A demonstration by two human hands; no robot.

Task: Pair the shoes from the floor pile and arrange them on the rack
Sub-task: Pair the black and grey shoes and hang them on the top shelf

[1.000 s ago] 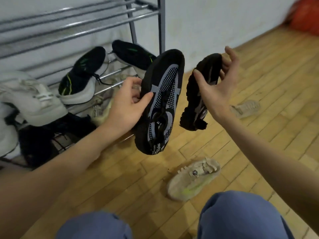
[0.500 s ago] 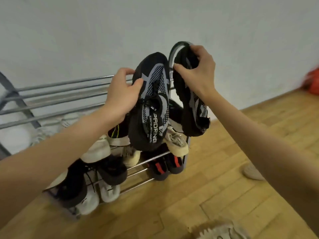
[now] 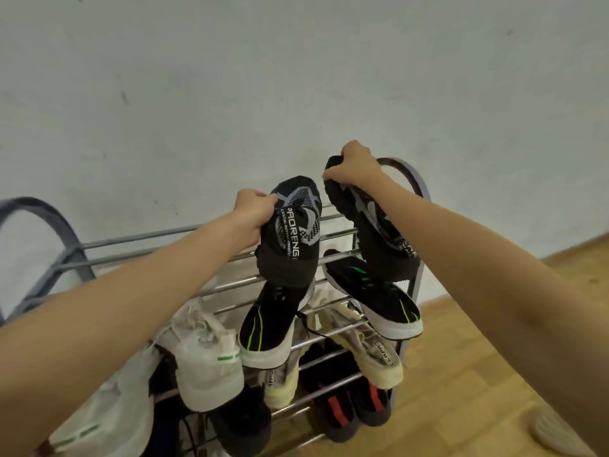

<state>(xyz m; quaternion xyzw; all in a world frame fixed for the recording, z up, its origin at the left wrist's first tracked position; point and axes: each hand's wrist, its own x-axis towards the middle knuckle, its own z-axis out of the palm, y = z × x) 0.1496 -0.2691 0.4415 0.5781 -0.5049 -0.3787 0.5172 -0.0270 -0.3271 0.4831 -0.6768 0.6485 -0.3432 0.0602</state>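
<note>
White wall behind metal rack (image 3: 211,285); left hand (image 3: 252,214) pinches one black shoe (image 3: 291,235) by its heel, right hand (image 3: 354,169) clamps its mate (image 3: 379,235), both toe-down over top rails, likely to seat as a pair

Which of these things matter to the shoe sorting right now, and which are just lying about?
In play:
left hand gripping a black-grey shoe
right hand gripping its mate
metal rack

Not part of this step:
black-green pair, already shelved
white sneaker
pale shoe on the floor
</note>
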